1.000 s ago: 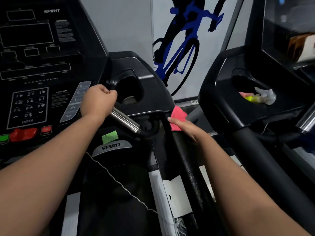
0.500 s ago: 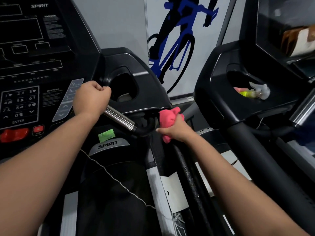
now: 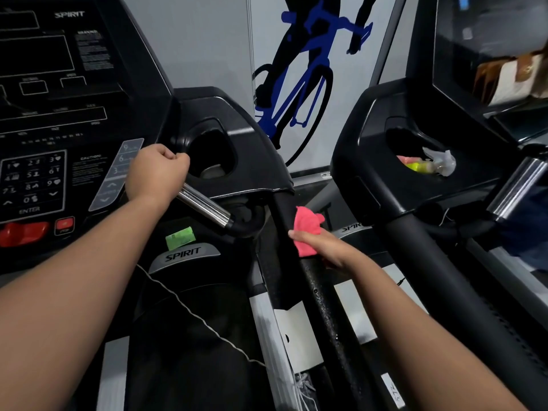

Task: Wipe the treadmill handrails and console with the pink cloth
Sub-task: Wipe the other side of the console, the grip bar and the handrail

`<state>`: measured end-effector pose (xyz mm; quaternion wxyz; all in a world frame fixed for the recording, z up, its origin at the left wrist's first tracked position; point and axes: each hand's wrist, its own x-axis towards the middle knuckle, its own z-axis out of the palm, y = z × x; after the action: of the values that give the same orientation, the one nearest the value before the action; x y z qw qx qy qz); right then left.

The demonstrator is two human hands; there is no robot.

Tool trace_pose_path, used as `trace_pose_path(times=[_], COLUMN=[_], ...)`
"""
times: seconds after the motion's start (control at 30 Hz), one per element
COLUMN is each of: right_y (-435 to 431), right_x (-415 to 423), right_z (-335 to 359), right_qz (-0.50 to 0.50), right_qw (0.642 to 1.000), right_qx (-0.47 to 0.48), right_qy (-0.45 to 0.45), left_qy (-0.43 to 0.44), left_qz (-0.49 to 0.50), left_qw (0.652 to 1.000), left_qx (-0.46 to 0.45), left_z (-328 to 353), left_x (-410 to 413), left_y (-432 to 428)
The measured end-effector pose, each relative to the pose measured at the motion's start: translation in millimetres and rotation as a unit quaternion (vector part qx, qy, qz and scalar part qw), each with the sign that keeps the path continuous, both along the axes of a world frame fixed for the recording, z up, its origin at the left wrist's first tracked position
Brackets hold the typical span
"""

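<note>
My right hand (image 3: 326,247) holds the crumpled pink cloth (image 3: 307,229) against the black right handrail (image 3: 329,310), just below where the rail meets the console. The rail below the cloth looks wet and speckled. My left hand (image 3: 155,173) grips the chrome pulse bar (image 3: 207,207) in a fist at the console's lower right. The black treadmill console (image 3: 53,114) with its keypad fills the upper left.
A cup holder (image 3: 212,155) sits in the console's right wing. A second treadmill (image 3: 415,185) stands close on the right, with a spray bottle (image 3: 427,164) lying in its cup holder. A safety cord (image 3: 201,318) hangs across the belt cover. A wall with a cyclist graphic is behind.
My right hand has slid the pink cloth a little down the handrail from the joint under the console. The left hand stays on the chrome bar.
</note>
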<state>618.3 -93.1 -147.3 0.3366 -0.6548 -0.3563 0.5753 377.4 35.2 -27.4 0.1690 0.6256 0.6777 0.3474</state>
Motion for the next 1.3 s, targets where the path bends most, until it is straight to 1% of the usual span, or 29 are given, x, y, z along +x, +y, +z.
trace_pose_path(times=[0.03, 0.07, 0.13, 0.2, 0.27, 0.3, 0.33, 0.37, 0.4, 0.43, 0.47, 0.53, 0.63, 0.7, 0.77, 0.9, 1.0, 1.07, 1.1, 1.13, 1.17, 1.2, 1.23, 1.3], right_y=[-1.0, -1.8, -3.4, -7.4, -14.4, -17.8, -20.5, -21.5, -19.7, -15.6, -10.3, 5.9, 33.5, 52.4, 69.1, 78.9, 63.7, 48.9, 39.7, 28.0, 16.0, 5.6, -3.1, -11.7], right_x=[1.6, 1.7, -1.1, -9.4, -20.3, -29.2, -40.7, -53.0, -63.7, -71.3, -75.6, -73.5, -68.2, -65.5, -62.2, -45.2, -35.5, -34.3, -39.0, -47.2, -56.4, -67.3, -76.8, -88.1], right_z=[1.3, 0.0, -4.6, -3.0, -2.5, -0.4, 1.8, 1.7, 1.5, 1.7, 4.5, 5.1, 12.1, 16.5, 20.4, 24.8, 28.5, 27.0, 25.8, 21.9, 12.7, 2.4, -2.9, -2.5], right_qz=[0.003, -0.003, -0.039, -0.062, -0.035, -0.001, 0.03, 0.044, 0.042, 0.033, 0.028, 0.036, 0.04, 0.032, 0.012, -0.004, 0.003, 0.007, 0.019, 0.033, 0.037, 0.05, 0.062, 0.099], right_qw=[0.999, 0.999, 0.999, 0.997, 0.984, 0.964, 0.93, 0.884, 0.84, 0.809, 0.797, 0.795, 0.805, 0.824, 0.852, 0.916, 0.941, 0.94, 0.932, 0.906, 0.856, 0.784, 0.74, 0.703], right_qx=[-0.019, -0.026, -0.021, -0.012, -0.013, -0.016, -0.022, -0.021, -0.016, -0.014, -0.016, -0.019, -0.019, -0.015, -0.015, 0.006, 0.016, 0.006, -0.004, -0.007, 0.01, 0.031, 0.029, -0.004], right_qy=[0.03, 0.038, 0.019, -0.044, -0.172, -0.265, -0.365, -0.464, -0.541, -0.586, -0.603, -0.605, -0.592, -0.566, -0.523, -0.402, -0.338, -0.341, -0.363, -0.421, -0.516, -0.618, -0.669, -0.705], left_qy=[0.002, 0.004, 0.006, 0.007, 0.009, 0.009, 0.009, 0.01, 0.01, 0.011, 0.011, 0.009, 0.013, 0.005, -0.001, -0.008, -0.014, -0.013, -0.014, -0.016, -0.017, -0.019, -0.02, -0.021], left_qz=[0.001, 0.001, 0.002, 0.006, 0.007, 0.007, 0.009, 0.01, 0.011, 0.011, 0.011, 0.011, 0.017, 0.017, 0.015, 0.004, -0.012, -0.021, -0.022, -0.019, -0.015, -0.01, -0.005, 0.0], left_qw=[1.0, 1.0, 1.0, 1.0, 1.0, 1.0, 1.0, 1.0, 1.0, 1.0, 1.0, 1.0, 1.0, 1.0, 1.0, 1.0, 1.0, 1.0, 1.0, 1.0, 1.0, 1.0, 1.0, 1.0], left_qx=[0.002, 0.004, 0.006, 0.006, 0.004, 0.003, 0.002, 0.001, 0.0, 0.0, 0.0, 0.002, 0.001, 0.004, 0.004, -0.009, -0.017, -0.016, -0.014, -0.011, -0.008, -0.005, -0.001, 0.007], left_z=[0.1, 0.2, -0.5, -1.2, -1.9, -1.9, -1.8, -1.6, -1.3, -1.4, -1.8, -2.5, -3.0, -3.6, -3.9, 0.2, 1.9, 1.5, 1.3, 0.9, 0.8, 0.4, 0.0, -1.7], left_x=[0.5, 0.9, 1.0, 1.1, 1.5, 1.8, 1.8, 2.4, 2.5, 2.6, 2.6, 2.0, 1.5, 1.7, 1.6, 0.1, -2.6, -3.5, -3.8, -3.7, -3.1, -2.7, -2.1, -1.4], left_y=[0.0, -0.1, -0.3, 0.3, 0.2, 0.3, 0.1, -0.1, -0.8, -1.7, -2.3, -2.2, -0.8, -0.4, -0.6, -2.8, -5.4, -6.4, -6.6, -6.6, -6.5, -6.4, -6.2, -5.5])
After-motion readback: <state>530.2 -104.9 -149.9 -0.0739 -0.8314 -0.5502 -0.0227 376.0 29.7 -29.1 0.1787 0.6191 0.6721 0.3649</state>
